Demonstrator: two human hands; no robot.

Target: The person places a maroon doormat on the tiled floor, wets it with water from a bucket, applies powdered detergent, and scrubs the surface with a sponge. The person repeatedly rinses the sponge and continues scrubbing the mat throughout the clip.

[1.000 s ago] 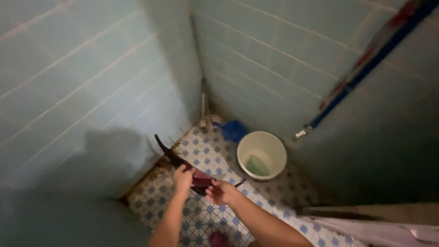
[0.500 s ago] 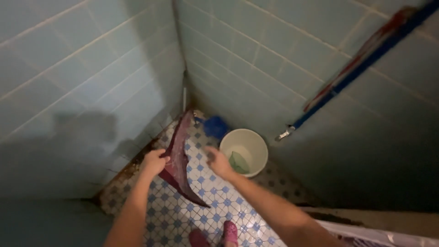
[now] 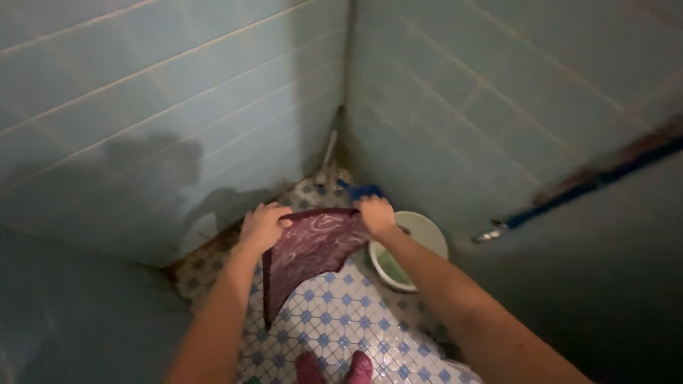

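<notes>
Cloth spread between hands, walls close

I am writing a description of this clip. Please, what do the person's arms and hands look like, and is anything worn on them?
Both forearms are bare; no sleeves show. The left hand and right hand wear no gloves, and no rings, watch or bracelet can be seen in the dim light.

The maroon cloth is hanging thin and limp, a matt woven fabric with a pale swirling print, while the pale bucket is showing smooth plastic. The blue wall tiles are gleaming faintly, glazed ceramic, and the patterned floor tiles are looking duller, with grimy grout
</notes>
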